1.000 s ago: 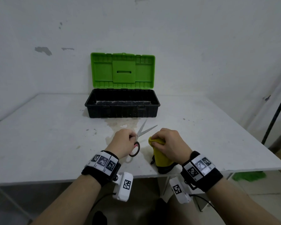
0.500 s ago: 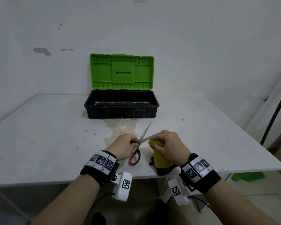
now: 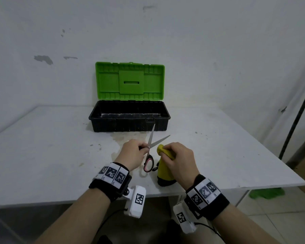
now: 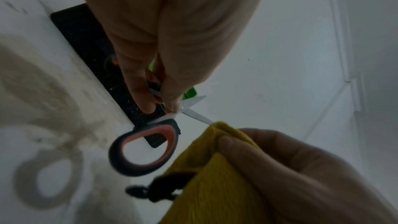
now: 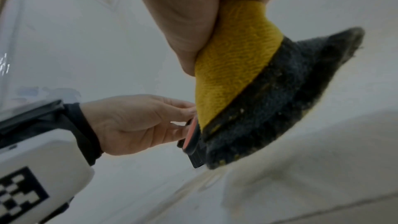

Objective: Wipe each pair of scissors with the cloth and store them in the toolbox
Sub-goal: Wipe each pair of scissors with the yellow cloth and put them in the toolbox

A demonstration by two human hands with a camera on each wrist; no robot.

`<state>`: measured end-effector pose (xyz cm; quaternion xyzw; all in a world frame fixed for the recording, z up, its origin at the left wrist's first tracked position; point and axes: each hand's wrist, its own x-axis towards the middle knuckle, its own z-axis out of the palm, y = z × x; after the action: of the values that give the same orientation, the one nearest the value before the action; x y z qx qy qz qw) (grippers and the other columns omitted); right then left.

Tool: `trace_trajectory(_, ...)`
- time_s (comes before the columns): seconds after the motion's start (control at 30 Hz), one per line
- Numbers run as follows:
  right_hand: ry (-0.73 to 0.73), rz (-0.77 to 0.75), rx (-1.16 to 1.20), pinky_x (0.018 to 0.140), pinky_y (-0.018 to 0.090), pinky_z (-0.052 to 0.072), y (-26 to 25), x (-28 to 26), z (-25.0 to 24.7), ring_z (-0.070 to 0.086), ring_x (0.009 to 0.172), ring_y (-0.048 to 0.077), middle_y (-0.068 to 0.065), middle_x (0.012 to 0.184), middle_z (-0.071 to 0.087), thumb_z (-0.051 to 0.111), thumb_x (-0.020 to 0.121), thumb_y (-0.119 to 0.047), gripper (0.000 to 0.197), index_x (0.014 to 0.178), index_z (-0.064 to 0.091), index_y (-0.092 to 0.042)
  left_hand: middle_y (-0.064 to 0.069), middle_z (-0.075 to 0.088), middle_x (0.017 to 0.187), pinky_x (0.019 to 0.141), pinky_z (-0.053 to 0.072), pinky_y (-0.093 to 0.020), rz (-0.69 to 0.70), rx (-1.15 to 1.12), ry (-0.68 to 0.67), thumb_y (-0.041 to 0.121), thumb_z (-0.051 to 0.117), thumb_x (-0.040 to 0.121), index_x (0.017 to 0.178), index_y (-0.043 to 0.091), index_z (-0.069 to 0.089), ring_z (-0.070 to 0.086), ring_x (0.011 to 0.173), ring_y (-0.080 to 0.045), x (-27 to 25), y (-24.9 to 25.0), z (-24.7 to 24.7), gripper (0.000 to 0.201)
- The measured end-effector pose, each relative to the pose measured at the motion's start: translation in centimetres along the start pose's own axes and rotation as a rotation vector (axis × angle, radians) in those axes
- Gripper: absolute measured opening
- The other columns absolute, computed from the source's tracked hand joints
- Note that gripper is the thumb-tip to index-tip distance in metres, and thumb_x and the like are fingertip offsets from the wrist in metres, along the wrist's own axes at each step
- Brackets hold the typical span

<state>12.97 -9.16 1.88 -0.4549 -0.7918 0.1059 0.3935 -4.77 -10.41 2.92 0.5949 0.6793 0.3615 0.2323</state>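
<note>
I see a scuffed white wall with patches of chipped paint behind a matte white table [image 3: 42, 147], stained brownish near its middle. At the table's far edge stands the toolbox [image 3: 129, 117]: a black ribbed plastic tub, its bright green moulded lid upright against the wall.

Near the front edge, my left hand [image 3: 132, 154] holds the scissors [image 3: 151, 150] above the table. Its grip is clamped on one handle, thumb and fingers pinching close to the pivot; the other handle loop, black plastic with a pink lining, hangs free below. The two thin steel blades are spread in a V, one pointing at the toolbox's front wall, the other slanting right, its edge passing just above the cloth.

My right hand [image 3: 179, 161] has its grip curled round the cloth [image 3: 165, 166], a yellow knitted fabric bunched into a rounded wad at the fingertips. It drapes down to a fuzzy black hem that touches the table, with a short black loop at its left side. From the left wrist view, the lower blade's tip meets the cloth's top fold.
</note>
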Motion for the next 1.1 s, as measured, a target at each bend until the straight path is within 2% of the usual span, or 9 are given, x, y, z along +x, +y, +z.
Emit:
trace_trajectory(0.07, 0.016, -0.035, 0.004, 0.071, 0.004, 0.037, -0.1, 0.1, 0.3, 0.054, 0.080, 0.006, -0.006, 0.088, 0.063, 0.069, 0.085, -0.025, 0.012, 0.093, 0.071, -0.016, 0.000, 0.071, 0.091, 0.079, 0.053, -0.027, 0.033, -0.003, 0.009, 0.018, 0.061, 0.097, 0.101, 0.016, 0.074, 0.067, 0.085, -0.016, -0.1, 0.4, 0.4, 0.014)
trace_trajectory(0.17, 0.049, -0.026, 0.015, 0.072, 0.006, 0.039, 0.0, 0.4, 0.6, 0.056, 0.081, 0.008, -0.004, 0.089, 0.063, 0.069, 0.086, -0.025, 0.014, 0.096, 0.072, -0.016, 0.003, 0.070, 0.084, 0.064, 0.047, -0.016, 0.055, -0.027, 0.003, 0.022, 0.059, 0.098, 0.094, 0.017, 0.074, 0.066, 0.075, -0.008, -0.3, 1.0, 0.9, 0.017)
trace_trajectory(0.3, 0.084, -0.046, 0.014, 0.072, 0.010, 0.044, 0.0, 0.4, 0.6, 0.056, 0.080, 0.007, -0.003, 0.089, 0.063, 0.070, 0.086, -0.024, 0.014, 0.096, 0.073, -0.015, 0.000, 0.071, 0.081, 0.074, 0.056, -0.032, 0.023, -0.058, 0.028, 0.027, 0.058, 0.099, 0.087, 0.016, 0.074, 0.068, 0.077, -0.014, -0.2, 1.4, 1.4, 0.023)
trace_trajectory(0.37, 0.097, -0.063, 0.021, 0.071, 0.011, 0.043, -0.2, 0.3, 0.6, 0.056, 0.079, 0.009, -0.001, 0.088, 0.062, 0.070, 0.087, -0.022, 0.013, 0.097, 0.073, -0.014, -0.001, 0.071, 0.083, 0.069, 0.056, -0.025, 0.017, -0.063, 0.041, 0.025, 0.058, 0.099, 0.090, 0.016, 0.074, 0.067, 0.074, -0.012, -0.2, 1.9, 1.6, 0.021)
trace_trajectory(0.47, 0.119, -0.037, 0.016, 0.069, 0.006, 0.038, -0.1, 0.3, 0.7, 0.054, 0.077, 0.008, -0.002, 0.088, 0.061, 0.068, 0.088, -0.022, 0.013, 0.098, 0.073, -0.015, -0.006, 0.071, 0.085, 0.049, 0.045, -0.006, 0.036, -0.084, 0.073, 0.018, 0.057, 0.100, 0.094, 0.009, 0.074, 0.060, 0.064, -0.004, -0.3, 2.6, 2.0, 0.020)
trace_trajectory(0.53, 0.124, -0.036, 0.008, 0.069, 0.004, 0.037, 0.1, 0.5, 0.6, 0.052, 0.077, 0.005, -0.003, 0.088, 0.061, 0.068, 0.088, -0.022, 0.012, 0.097, 0.073, -0.016, -0.007, 0.070, 0.088, 0.049, 0.042, -0.003, 0.053, -0.084, 0.094, 0.015, 0.056, 0.100, 0.096, 0.007, 0.073, 0.058, 0.064, -0.003, -0.6, 2.9, 2.3, 0.019)
trace_trajectory(0.8, 0.178, 0.200, 0.003, 0.069, 0.006, 0.037, 1.8, 2.6, -1.7, 0.052, 0.079, 0.010, -0.005, 0.088, 0.057, 0.063, 0.091, -0.028, 0.018, 0.099, 0.072, -0.014, -0.004, 0.062, 0.081, 0.047, 0.041, -0.003, -0.017, -0.103, 0.109, 0.012, 0.057, 0.099, 0.099, 0.002, 0.073, 0.052, 0.061, -0.005, -0.4, 2.2, 2.4, 0.019)
trace_trajectory(0.9, 0.203, 0.140, -0.016, 0.066, 0.001, 0.032, 1.6, 2.0, -1.7, 0.050, 0.075, 0.007, -0.007, 0.085, 0.056, 0.064, 0.090, -0.027, 0.016, 0.096, 0.072, -0.013, -0.004, 0.061, 0.082, 0.046, 0.040, -0.003, -0.028, -0.100, 0.116, 0.012, 0.057, 0.099, 0.100, 0.002, 0.073, 0.054, 0.062, -0.006, -0.5, 2.0, 2.3, 0.018)
trace_trajectory(1.1, 0.104, -0.008, -0.020, 0.073, 0.007, 0.040, 0.7, 0.3, 0.7, 0.055, 0.080, 0.006, -0.004, 0.091, 0.064, 0.067, 0.089, -0.025, 0.013, 0.094, 0.072, -0.015, -0.011, 0.064, 0.103, 0.050, 0.041, -0.001, 0.033, -0.097, 0.123, 0.015, 0.059, 0.098, 0.096, 0.006, 0.073, 0.059, 0.074, -0.010, -0.4, 2.4, 2.9, 0.017)
